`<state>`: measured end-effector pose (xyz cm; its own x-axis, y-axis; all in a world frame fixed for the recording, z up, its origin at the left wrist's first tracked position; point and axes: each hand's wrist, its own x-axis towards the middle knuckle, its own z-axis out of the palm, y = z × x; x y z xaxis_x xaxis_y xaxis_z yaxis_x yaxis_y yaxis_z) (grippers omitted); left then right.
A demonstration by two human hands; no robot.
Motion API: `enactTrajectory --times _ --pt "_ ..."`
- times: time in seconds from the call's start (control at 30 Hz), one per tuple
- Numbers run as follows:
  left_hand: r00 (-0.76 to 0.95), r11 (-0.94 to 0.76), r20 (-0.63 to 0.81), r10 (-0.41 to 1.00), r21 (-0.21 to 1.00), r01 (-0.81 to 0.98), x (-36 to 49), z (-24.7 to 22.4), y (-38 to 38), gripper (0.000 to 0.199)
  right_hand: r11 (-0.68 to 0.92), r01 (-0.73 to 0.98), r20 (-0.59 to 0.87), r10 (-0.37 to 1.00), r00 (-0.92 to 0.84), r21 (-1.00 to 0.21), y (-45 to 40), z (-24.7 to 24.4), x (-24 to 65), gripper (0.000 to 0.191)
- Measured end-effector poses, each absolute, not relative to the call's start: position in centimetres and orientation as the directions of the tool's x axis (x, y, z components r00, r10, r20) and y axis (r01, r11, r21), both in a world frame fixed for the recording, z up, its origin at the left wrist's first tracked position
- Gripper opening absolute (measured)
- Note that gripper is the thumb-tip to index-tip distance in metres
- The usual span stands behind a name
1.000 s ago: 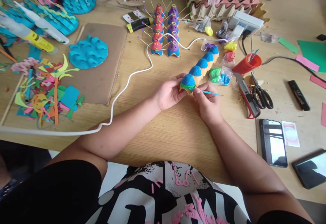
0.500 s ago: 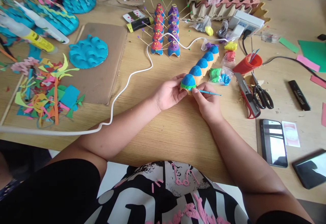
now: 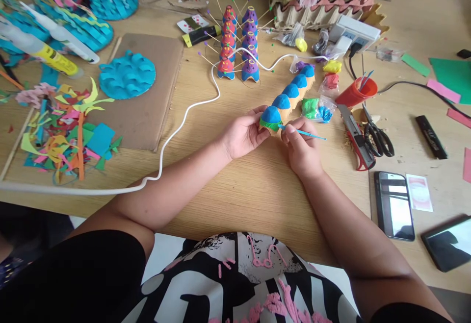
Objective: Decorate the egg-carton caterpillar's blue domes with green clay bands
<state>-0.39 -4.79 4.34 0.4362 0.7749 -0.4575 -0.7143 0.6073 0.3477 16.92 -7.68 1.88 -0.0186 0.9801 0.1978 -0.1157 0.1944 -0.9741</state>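
A strip of egg-carton cups (image 3: pixel 282 101) with blue domed tops slants away from me. Its nearest cup has a green band below the blue. My left hand (image 3: pixel 243 136) holds this near end from the left, fingers wrapped round the cup. Pinched in my right hand (image 3: pixel 302 149) is a thin blue tool (image 3: pixel 307 134), its tip at the right edge of the green band. Bags of green clay (image 3: pixel 310 108) and blue clay (image 3: pixel 325 113) lie just right of the strip.
Behind stand red caterpillar figures (image 3: pixel 228 41) and purple ones (image 3: pixel 250 43). A white cable (image 3: pixel 184 122) crosses the table and my left forearm. Right are a red cup (image 3: pixel 356 92), cutter (image 3: pixel 356 139), scissors (image 3: pixel 377 136) and phone (image 3: pixel 395 205). Cardboard (image 3: pixel 147 117) and paper scraps (image 3: pixel 66 141) lie left.
My right hand has shifted slightly right and back from the cup, and more of the blue tool's tip shows. My left hand has hardly moved.
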Motion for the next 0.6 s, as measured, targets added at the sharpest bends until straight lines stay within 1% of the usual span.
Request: enactTrajectory --times 0.1,0.17,0.27,0.47,0.53,0.6 --pt "0.428 0.605 -0.463 0.776 0.358 -0.711 -0.43 4.28 -4.77 0.037 0.142 -0.205 0.154 0.987 -0.044 -0.968 -7.33 1.47 17.11 0.052" --pt "0.431 0.601 -0.450 0.782 0.364 -0.711 -0.47 4.27 -4.76 0.037 0.118 -0.226 0.139 0.987 -0.082 -0.967 -7.15 1.34 17.18 0.051" --pt "0.441 0.601 -0.436 0.785 0.362 -0.713 -0.50 4.31 -4.76 0.034 0.092 -0.190 0.118 0.984 -0.132 -0.978 -7.02 1.28 17.19 0.051" --pt "0.454 0.621 -0.453 0.767 0.347 -0.703 -0.51 4.47 -4.74 0.030 0.079 -0.112 0.093 0.987 -0.128 -0.991 -7.08 1.50 17.09 0.051" --pt "0.450 0.616 -0.452 0.770 0.344 -0.709 -0.51 4.50 -4.76 0.030 0.081 -0.124 0.097 0.986 -0.134 -0.989 -7.08 1.49 17.13 0.051" --pt "0.445 0.604 -0.439 0.781 0.349 -0.716 -0.49 4.52 -4.79 0.030 0.073 -0.184 0.100 0.985 -0.139 -0.980 -7.01 1.47 17.19 0.050"
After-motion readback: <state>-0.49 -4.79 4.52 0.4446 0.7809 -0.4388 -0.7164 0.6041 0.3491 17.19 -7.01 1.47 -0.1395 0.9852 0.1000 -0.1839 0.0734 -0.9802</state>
